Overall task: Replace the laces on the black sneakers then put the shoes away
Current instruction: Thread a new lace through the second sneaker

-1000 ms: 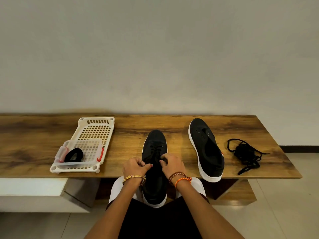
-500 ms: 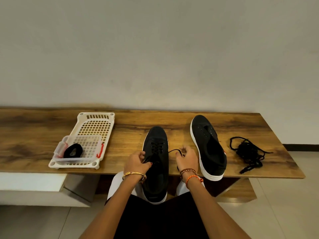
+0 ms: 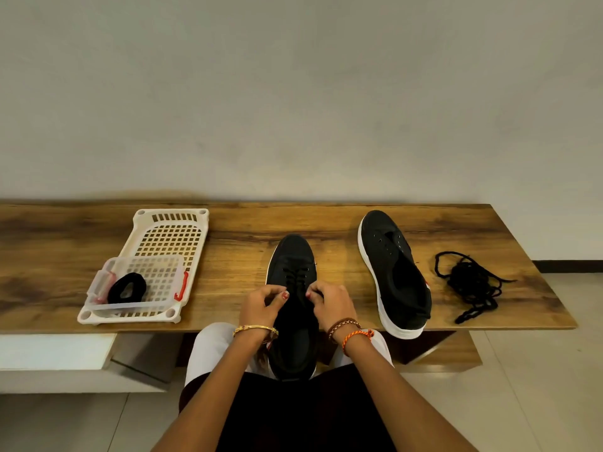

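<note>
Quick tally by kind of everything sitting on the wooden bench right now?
Black sneakers with white soles: 2
Loose black lace piles: 1
Rolled black lace bundles: 1
Cream perforated plastic trays: 1
Clear plastic boxes with red clips: 1
Total: 6

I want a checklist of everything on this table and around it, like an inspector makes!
Surface: wooden table, against a plain wall.
Job's things: near black sneaker, partly laced, heel hanging off the table edge over the lap; far black sneaker, eyelets bare; loose black laces piled to its right.
Clutter: white slotted tray holding a clear plastic box with a coiled black lace inside.
Grippers: left hand and right hand each pinch the lace at the near sneaker's eyelets.
Cables: nothing seen.
Surroundings: tiled floor; white low unit under the table's left end.
</note>
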